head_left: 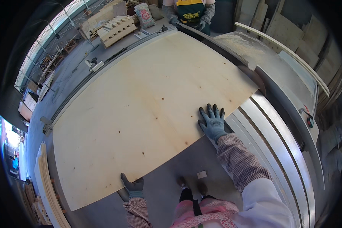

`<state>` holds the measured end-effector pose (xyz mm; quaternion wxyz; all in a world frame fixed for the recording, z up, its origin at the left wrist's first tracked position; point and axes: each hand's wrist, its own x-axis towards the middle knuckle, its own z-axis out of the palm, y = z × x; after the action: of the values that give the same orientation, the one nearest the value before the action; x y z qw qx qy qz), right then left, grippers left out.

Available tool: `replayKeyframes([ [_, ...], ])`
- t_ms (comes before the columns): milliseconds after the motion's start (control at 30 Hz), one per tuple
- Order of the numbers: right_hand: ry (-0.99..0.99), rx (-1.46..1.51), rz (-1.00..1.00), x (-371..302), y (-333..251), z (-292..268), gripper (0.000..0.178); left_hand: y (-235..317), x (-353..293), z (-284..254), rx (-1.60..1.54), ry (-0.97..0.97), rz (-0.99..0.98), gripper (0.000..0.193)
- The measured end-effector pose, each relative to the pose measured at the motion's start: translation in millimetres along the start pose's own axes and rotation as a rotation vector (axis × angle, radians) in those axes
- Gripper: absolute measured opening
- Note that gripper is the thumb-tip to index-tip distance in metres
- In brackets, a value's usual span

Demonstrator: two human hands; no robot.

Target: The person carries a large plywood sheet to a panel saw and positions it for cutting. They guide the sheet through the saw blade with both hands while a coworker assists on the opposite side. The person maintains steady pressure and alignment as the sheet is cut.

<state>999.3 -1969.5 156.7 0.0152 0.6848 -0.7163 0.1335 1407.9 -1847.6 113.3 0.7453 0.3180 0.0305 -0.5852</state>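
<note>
A large pale plywood sheet (140, 102) with small brown knots lies across a metal machine table. At its near edge, my left hand (133, 187), in a dark grey-blue glove, grips the board with the thumb on top; the fingers below the edge are partly hidden. My right hand (212, 123), in a blue glove with dark fingertips, rests flat on top near the right corner, fingers spread. Beyond the board's right edge runs a long grey beam (220, 51), with a dark rounded plate (253, 79) beside the board's far right corner.
Ribbed silver table rails (281, 140) curve along the right. A co-worker (191, 13) with gloved hands stands at the far end. A fence rail (78, 91) with clamps borders the left side. Stacked boards (47, 182) stand lower left. A tape measure (310, 121) lies at right.
</note>
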Motion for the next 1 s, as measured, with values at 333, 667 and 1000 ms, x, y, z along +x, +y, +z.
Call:
replayKeyframes([
  [333,-0.034,-0.007,-0.015,-24,-24,7,0.061,24,1,-23,0.100,-0.040,-0.038,0.050],
  [667,-0.060,-0.008,-0.050,-30,-26,27,0.062,8,-20,-37,0.101,-0.034,-0.071,0.055],
  [1000,-0.006,0.061,-0.055,-37,-21,24,0.061,-4,-25,-38,0.120,-0.009,0.044,0.050],
])
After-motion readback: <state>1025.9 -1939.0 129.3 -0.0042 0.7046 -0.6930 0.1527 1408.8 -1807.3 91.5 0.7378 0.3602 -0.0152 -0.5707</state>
